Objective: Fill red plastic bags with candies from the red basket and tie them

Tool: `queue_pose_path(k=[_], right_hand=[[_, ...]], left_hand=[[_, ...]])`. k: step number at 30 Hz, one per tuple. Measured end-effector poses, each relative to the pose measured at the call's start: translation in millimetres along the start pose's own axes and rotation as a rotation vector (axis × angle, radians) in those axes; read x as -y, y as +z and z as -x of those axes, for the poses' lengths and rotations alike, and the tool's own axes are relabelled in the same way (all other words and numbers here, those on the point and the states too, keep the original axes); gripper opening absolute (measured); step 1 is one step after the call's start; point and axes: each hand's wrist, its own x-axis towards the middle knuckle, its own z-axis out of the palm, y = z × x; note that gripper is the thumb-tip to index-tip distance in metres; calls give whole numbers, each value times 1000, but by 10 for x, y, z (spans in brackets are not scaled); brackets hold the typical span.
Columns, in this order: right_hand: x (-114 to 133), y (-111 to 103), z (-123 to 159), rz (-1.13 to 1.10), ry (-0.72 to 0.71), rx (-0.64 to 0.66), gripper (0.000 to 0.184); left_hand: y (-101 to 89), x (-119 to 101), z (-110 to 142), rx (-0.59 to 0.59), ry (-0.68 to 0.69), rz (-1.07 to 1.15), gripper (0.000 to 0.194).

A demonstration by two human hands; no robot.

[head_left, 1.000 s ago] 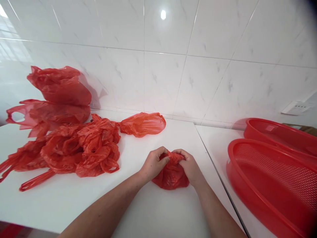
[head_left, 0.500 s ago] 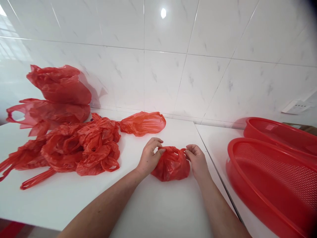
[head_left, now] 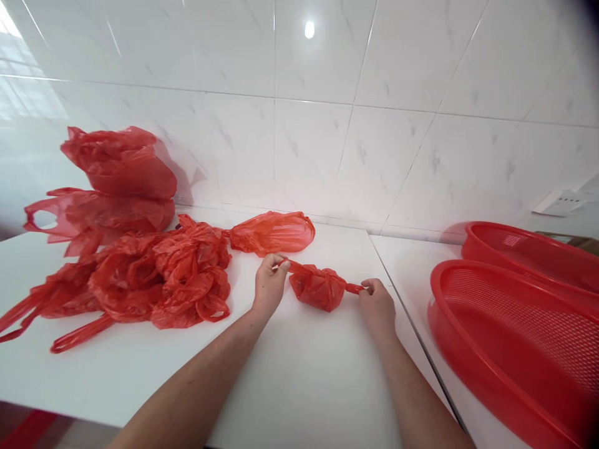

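Observation:
A small red plastic bag (head_left: pixel 319 290), bunched into a compact bundle, is between my two hands above the white table (head_left: pixel 299 380). My left hand (head_left: pixel 271 280) pinches the twisted end on its left side. On the other side, my right hand (head_left: pixel 377 305) grips the opposite end, and both ends are stretched out taut with a gathered knot-like fold at the top middle. Whether the bundle touches the tabletop I cannot tell. Just behind my left hand lies another loose red plastic bag (head_left: pixel 274 234).
A heap of crumpled red plastic bags (head_left: pixel 159 277) covers the left of the table, with fuller bags (head_left: pixel 121 162) stacked behind it against the tiled wall (head_left: pixel 309 156). Two red perforated baskets (head_left: pixel 468 337) stand at the right, beyond a seam between tables. A wall socket (head_left: pixel 561 202) is above them.
My hands have moved apart, pulling the bag's two ends outward. The bag has become smaller and tighter, with its top drawn together. The view has shifted slightly.

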Motion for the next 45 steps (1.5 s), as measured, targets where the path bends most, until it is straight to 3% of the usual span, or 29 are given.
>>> queue_pose_path(k=[5,10,12,14,18,25,28,31,35,38,41,43,45], right_hand=[[4,118,31,-156,-137,93,42],[76,299,186,-199,-430,365,58],[128,323,269,-182,-503,444,57],[183,314,340,-187,-478,518,52],[247,279,391,-193,-370,599,42],[184,357,320,-213,-328,604,41],[164,391,310,-232,-278,518,52],[120,413,266,-306,-248,469,61],[53,425,188,-277,-198,455,54],[59,425,200,-228,-217,478,44],[98,446,247,-166,-291,477,35],[116,474,266,-124,-362,450,29],[118,504,271,-86,-425,423,25]], left_hand=[[23,-1,51,84,-64,30,24],[68,-18,195,394,-60,-25,85],[76,-23,237,504,-25,-124,96],[76,-30,257,573,41,-222,92],[68,-15,245,597,148,-333,77],[114,125,207,595,315,-614,40],[131,149,199,542,338,-713,33],[53,54,109,403,329,-742,29],[-353,-307,-195,-4,293,-787,27],[-870,-601,-455,-343,308,-846,24],[-1431,-685,-606,-627,331,-922,31],[-1763,-576,-617,-674,256,-1051,42],[-2029,-383,-580,-470,44,-1199,44]])
